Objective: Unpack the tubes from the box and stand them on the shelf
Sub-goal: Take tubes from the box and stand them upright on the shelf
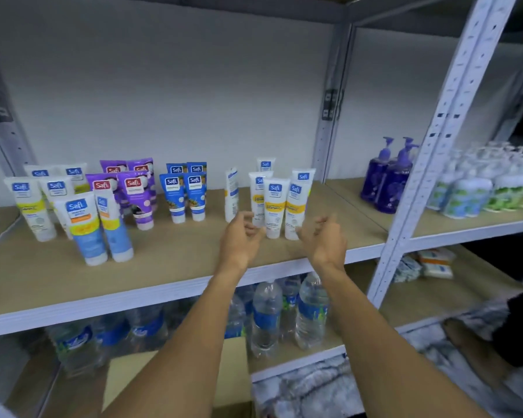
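Several Safi tubes stand cap-down on the wooden shelf (pixel 178 254). White and yellow tubes (pixel 274 206) form a cluster just beyond my hands. Blue tubes (pixel 183 191), purple tubes (pixel 135 191) and white tubes (pixel 34 206) stand further left, with two white and blue tubes (pixel 86 227) nearest the front edge. My left hand (pixel 239 236) and my right hand (pixel 325 239) hover over the shelf on either side of the white and yellow cluster, fingers loosely curled, holding nothing. The cardboard box (pixel 233 375) shows below between my forearms, mostly hidden.
Water bottles (pixel 266 315) fill the shelf below. A white metal upright (pixel 429 152) divides the bays. To its right stand purple pump bottles (pixel 387 179) and green-white bottles (pixel 471 191). Small packets (pixel 426 263) lie on the lower right shelf.
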